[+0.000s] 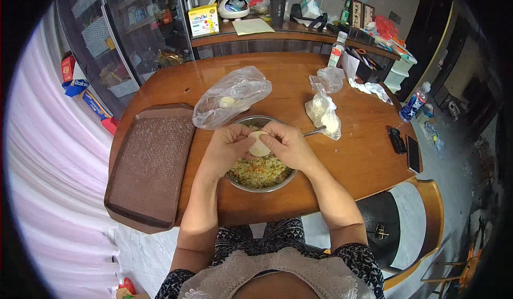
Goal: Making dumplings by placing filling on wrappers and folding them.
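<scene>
Between my left hand (234, 143) and my right hand (285, 143) is a round, pale dough wrapper (259, 143), pinched by the fingers of both. They hold it over a steel bowl (260, 189) of chopped, yellow-green filling with orange bits (260, 173). A metal spoon handle (315, 131) sticks out over the bowl's right rim. Behind the bowl lies a clear plastic bag (236, 92) with pale dough rounds (228, 102) inside. My fingers partly cover the wrapper and the back of the bowl.
A brown tray (150, 167) dusted with white lies at the left of the wooden table (292, 68). To the right are a knotted bag of pale stuff (324, 112), a blue-labelled bottle (414, 102), a black object (396, 140) and a phone (413, 155). A chair (431, 219) stands at lower right.
</scene>
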The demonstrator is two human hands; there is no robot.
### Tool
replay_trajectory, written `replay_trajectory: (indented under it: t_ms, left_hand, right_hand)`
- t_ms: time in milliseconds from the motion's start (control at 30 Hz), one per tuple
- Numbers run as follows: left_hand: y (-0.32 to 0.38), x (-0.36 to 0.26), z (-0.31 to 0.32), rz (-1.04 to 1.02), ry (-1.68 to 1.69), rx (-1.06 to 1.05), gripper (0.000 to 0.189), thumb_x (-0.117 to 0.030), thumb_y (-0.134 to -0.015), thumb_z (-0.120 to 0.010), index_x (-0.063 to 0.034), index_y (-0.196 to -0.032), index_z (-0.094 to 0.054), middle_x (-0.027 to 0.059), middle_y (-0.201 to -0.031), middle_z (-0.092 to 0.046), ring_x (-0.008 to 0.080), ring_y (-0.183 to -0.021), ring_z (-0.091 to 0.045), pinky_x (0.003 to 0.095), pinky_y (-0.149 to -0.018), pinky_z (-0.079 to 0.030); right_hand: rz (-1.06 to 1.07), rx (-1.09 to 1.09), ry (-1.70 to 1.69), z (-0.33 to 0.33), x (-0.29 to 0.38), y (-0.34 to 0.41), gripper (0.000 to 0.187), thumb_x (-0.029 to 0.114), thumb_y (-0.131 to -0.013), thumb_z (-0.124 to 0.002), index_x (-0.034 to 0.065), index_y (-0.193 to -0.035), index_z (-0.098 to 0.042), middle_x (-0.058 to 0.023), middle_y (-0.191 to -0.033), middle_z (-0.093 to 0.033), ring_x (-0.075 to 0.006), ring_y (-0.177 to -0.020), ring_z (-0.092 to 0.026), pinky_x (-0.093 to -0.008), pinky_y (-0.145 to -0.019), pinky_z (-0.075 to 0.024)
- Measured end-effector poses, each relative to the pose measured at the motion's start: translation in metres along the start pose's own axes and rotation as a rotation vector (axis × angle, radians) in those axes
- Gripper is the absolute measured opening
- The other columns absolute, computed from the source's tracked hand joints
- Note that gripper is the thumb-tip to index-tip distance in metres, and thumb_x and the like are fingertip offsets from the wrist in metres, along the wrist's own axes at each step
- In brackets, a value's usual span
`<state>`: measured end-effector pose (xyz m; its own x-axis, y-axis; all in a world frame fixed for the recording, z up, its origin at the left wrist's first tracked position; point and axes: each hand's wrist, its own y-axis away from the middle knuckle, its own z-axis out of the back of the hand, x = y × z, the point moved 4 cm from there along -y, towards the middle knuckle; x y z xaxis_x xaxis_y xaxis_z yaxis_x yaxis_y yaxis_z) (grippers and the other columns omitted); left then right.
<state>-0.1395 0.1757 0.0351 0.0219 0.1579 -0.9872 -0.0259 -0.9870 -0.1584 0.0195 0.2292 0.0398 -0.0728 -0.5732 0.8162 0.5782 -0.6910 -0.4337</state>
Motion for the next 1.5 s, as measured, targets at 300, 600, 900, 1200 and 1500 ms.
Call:
replay_trajectory:
  t_ms: [300, 600, 900, 1200, 1500]
  left_hand:
    - [0.000, 0.003, 0.003, 0.019, 0.027, 0.002, 0.008, 0.000, -0.092, -0.062, 0.0058, -0.096, -0.065, 0.0076, -0.089, -0.066, 0.0127, -0.075, -0.065, 0.0258, -0.063, -0.058]
    - [0.005, -0.011, -0.002, 0.023, 0.013, 0.053, 0.015, -0.006, -0.092, -0.064, 0.0062, -0.100, -0.063, 0.0081, -0.089, -0.067, 0.0128, -0.079, -0.066, 0.0265, -0.064, -0.058]
    - [-0.001, 0.001, 0.001, -0.026, 0.084, -0.011, 0.013, -0.008, -0.096, -0.062, 0.0035, -0.099, -0.064, 0.0076, -0.091, -0.067, 0.0142, -0.080, -0.066, 0.0274, -0.065, -0.059]
    - [-0.001, 0.001, 0.000, -0.044, 0.071, -0.046, 0.009, -0.003, -0.095, -0.058, 0.0041, -0.096, -0.064, 0.0071, -0.089, -0.067, 0.0132, -0.076, -0.067, 0.0245, -0.067, -0.058]
    - [0.000, 0.000, 0.006, 0.008, 0.122, -0.130, 0.009, -0.001, -0.094, -0.057, 0.0059, -0.094, -0.063, 0.0098, -0.086, -0.067, 0.0170, -0.074, -0.069, 0.0267, -0.066, -0.059]
  right_hand:
    - [0.024, -0.064, 0.011, 0.001, 0.000, 0.000, 0.011, 0.009, -0.092, -0.062, -0.0014, -0.089, -0.059, -0.0129, -0.071, -0.060, -0.0175, -0.064, -0.057, -0.0334, -0.060, -0.0457]
    - [0.146, -0.034, 0.122, 0.000, 0.009, 0.001, 0.010, 0.010, -0.091, -0.064, 0.0007, -0.090, -0.061, -0.0151, -0.076, -0.063, -0.0300, -0.067, -0.062, -0.0377, -0.060, -0.0480]
    - [0.068, -0.046, 0.092, 0.000, 0.010, 0.000, 0.013, 0.011, -0.089, -0.067, 0.0003, -0.088, -0.061, -0.0122, -0.070, -0.060, -0.0241, -0.061, -0.060, -0.0360, -0.057, -0.0464]
    - [0.082, -0.080, 0.020, 0.001, -0.003, 0.000, 0.007, 0.008, -0.094, -0.063, 0.0030, -0.092, -0.058, 0.0030, -0.074, -0.055, -0.0049, -0.068, -0.048, -0.0241, -0.059, -0.0423]
    - [0.000, -0.065, -0.020, 0.000, -0.007, 0.000, 0.006, 0.007, -0.095, -0.061, 0.0021, -0.093, -0.059, 0.0036, -0.076, -0.056, -0.0047, -0.071, -0.049, -0.0233, -0.061, -0.0432]
